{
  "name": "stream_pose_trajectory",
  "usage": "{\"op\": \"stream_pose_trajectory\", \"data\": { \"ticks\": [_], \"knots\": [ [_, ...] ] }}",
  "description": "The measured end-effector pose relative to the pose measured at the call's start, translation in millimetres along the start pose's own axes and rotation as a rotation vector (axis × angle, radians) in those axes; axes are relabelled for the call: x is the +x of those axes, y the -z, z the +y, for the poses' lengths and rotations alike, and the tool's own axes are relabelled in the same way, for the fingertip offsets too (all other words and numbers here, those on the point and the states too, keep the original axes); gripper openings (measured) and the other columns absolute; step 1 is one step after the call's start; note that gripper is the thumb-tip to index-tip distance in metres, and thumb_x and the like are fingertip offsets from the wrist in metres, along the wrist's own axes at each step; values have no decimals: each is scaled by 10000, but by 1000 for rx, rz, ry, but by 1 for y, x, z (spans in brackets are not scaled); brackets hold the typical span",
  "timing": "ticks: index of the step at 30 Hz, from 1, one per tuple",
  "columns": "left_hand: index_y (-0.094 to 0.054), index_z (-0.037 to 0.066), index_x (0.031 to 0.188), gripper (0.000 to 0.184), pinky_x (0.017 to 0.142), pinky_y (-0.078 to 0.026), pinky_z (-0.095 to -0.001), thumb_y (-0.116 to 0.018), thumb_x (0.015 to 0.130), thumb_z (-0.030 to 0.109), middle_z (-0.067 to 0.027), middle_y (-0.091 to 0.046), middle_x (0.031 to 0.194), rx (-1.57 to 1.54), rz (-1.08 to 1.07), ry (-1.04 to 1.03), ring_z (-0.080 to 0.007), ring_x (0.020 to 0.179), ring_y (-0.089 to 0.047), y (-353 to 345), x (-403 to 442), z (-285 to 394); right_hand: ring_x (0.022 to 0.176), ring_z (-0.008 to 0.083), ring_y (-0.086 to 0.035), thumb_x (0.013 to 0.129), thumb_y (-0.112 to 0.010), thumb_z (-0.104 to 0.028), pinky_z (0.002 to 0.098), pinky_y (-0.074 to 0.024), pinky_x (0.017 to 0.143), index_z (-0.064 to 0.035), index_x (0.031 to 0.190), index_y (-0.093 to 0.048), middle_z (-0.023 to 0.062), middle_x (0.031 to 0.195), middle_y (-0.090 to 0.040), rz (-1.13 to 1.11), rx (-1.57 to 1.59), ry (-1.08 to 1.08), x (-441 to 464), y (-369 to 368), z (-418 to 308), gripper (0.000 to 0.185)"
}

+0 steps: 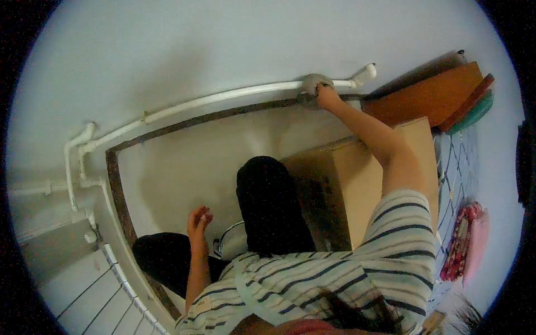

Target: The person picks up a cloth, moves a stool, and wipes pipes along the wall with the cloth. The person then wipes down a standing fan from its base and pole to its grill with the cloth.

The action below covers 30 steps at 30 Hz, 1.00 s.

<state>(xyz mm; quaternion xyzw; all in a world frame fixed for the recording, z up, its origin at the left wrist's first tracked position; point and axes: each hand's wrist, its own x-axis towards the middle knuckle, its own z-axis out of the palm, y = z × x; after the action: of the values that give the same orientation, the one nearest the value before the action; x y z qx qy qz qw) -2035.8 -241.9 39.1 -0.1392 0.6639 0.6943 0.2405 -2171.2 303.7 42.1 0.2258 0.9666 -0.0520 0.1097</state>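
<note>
My right hand is stretched out to the wall, closed on a grey cloth. The cloth lies over a white pipe that runs along the wall, near the pipe's right end. My left hand hangs in front of my left knee with loosely bent fingers, and I see nothing in it. Beside that hand, between my legs, is a rounded, shiny-rimmed thing, partly hidden; its kind is unclear.
A large cardboard box stands right of my knee. Behind it lean brown boards and a green item. White pipes bend at the left above a white slatted panel. Red and pink cloths hang at right.
</note>
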Motion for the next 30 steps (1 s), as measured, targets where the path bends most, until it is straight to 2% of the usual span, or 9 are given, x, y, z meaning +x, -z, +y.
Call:
{"op": "stream_pose_trajectory", "data": {
  "ticks": [6,8,15,17,19,21,25,27,30],
  "knots": [
    [-509,41,1133,392,880,-425,-353,-589,837,285,-126,-552,1127,-19,-9,-13,-223,949,-561,6,-2,0,927,390,-554,762,-539,-197,444,-456,766,-13,1117,-501,239,982,-584,310,328,-347,46,-20,78,402],
    [-509,40,1133,387,879,-425,-354,-584,841,283,-123,-555,1123,-32,22,8,-222,949,-560,11,-7,0,935,396,-550,768,-542,-225,445,-452,771,-23,1132,-491,241,991,-581,278,324,-360,45,-19,73,420],
    [-511,41,1133,368,875,-428,-347,-567,849,267,-120,-560,1112,-53,-13,44,-217,953,-558,9,0,-9,947,413,-543,789,-540,-272,445,-445,785,-46,1181,-446,251,1029,-566,56,166,76,-7,10,16,462],
    [-511,42,1132,360,871,-430,-342,-562,852,261,-120,-561,1109,-64,-18,36,-216,950,-558,8,2,-9,935,420,-549,791,-535,-248,443,-443,790,-39,1180,-448,259,1010,-571,144,212,100,4,8,36,451],
    [-509,40,1136,345,861,-435,-334,-546,859,243,-122,-563,1105,-45,2,42,-214,943,-561,5,-1,-1,962,413,-546,798,-499,-356,462,-445,797,19,1189,-434,275,1027,-562,199,512,-336,36,-3,75,546],
    [-506,39,1140,347,860,-435,-332,-543,859,240,-121,-565,1101,-45,3,57,-213,938,-563,12,6,-9,946,418,-549,803,-482,-353,475,-436,799,8,1152,-465,268,1004,-569,535,419,-337,47,-26,112,503],
    [-518,36,1128,345,856,-435,-334,-564,845,226,-116,-557,1094,-89,-9,86,-200,939,-556,13,8,-12,939,422,-547,809,-481,-365,480,-423,816,12,1120,-489,257,995,-574,424,452,-444,42,-7,90,489],
    [-519,37,1127,344,860,-432,-335,-565,844,226,-116,-556,1093,-84,-12,92,-199,937,-556,9,7,-12,846,328,-573,821,-519,-352,413,-433,743,23,1058,-535,185,893,-610,204,430,-16,38,-9,77,444],
    [-519,40,1128,345,871,-426,-340,-564,843,230,-115,-557,1090,-62,-32,103,-198,940,-555,1,8,-7,850,271,-567,836,-529,-339,358,-441,753,2,1077,-528,157,907,-609,242,584,49,32,5,47,417]
  ]
}}
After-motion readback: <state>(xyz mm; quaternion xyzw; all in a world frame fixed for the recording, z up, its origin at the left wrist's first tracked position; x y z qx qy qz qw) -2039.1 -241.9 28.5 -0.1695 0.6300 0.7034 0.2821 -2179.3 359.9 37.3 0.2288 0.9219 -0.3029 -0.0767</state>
